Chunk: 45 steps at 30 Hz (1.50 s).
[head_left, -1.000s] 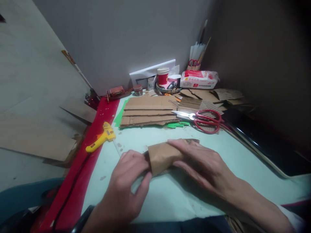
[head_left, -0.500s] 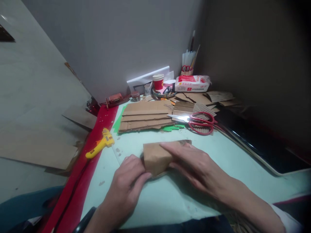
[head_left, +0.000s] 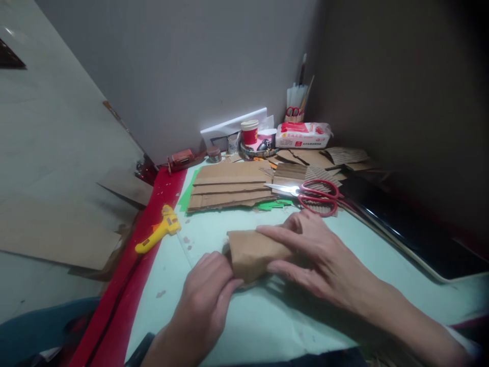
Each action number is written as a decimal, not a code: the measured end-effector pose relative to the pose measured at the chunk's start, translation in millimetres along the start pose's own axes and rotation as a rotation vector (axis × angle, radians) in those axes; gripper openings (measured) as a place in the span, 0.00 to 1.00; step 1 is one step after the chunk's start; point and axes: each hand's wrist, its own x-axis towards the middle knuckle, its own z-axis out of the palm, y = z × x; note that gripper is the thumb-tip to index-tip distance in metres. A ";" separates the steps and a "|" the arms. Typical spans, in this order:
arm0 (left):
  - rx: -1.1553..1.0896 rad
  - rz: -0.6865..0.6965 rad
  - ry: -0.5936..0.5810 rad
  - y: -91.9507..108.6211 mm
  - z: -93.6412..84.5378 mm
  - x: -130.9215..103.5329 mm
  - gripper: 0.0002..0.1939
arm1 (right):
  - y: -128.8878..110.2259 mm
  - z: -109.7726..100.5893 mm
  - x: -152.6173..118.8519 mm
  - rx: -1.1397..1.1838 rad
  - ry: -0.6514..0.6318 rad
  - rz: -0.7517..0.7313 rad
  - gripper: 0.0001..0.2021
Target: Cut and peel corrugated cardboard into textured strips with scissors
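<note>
A folded or curved piece of brown cardboard (head_left: pixel 250 255) lies between my hands over the pale green tabletop. My left hand (head_left: pixel 212 300) is closed on its lower left edge, the thumb in front and the fingers curled behind and partly hidden. My right hand (head_left: pixel 313 250) grips its right part, index finger along the top and thumb at the lower front. Beyond them, red-handled scissors (head_left: pixel 319 196) rest with blades pointing left. To the left lies a yellow hot glue gun (head_left: pixel 162 232) with a clear glue stick by its nose.
Stacked cardboard strips (head_left: pixel 229 188) lie behind my hands, over green paper. A black tablet-like panel (head_left: pixel 412 229) is at the right. At the back stand a red paper cup (head_left: pixel 250 133), a tissue pack (head_left: pixel 303 135) and a brush holder (head_left: pixel 296 102). A red strip (head_left: pixel 133 285) edges the table's left.
My right hand has shifted over the cardboard, its fingers now more bent and raised at the back. The left hand keeps its hold. The whole view has dipped slightly.
</note>
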 end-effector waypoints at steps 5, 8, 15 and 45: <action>0.013 0.041 -0.041 -2.4 3.0 -4.3 0.14 | -0.3 -14.8 18.1 0.087 -0.182 -0.135 0.19; 0.051 0.108 -0.038 -4.3 5.7 -3.8 0.16 | 4.2 -14.7 27.2 0.221 -0.355 -0.210 0.23; 0.257 0.219 0.143 -5.1 21.5 2.2 0.15 | 21.6 -0.8 20.1 0.135 -0.218 -0.453 0.24; -0.479 -0.836 0.231 -11.8 21.3 1.7 0.29 | 15.1 -10.6 29.0 0.256 -0.339 -0.004 0.22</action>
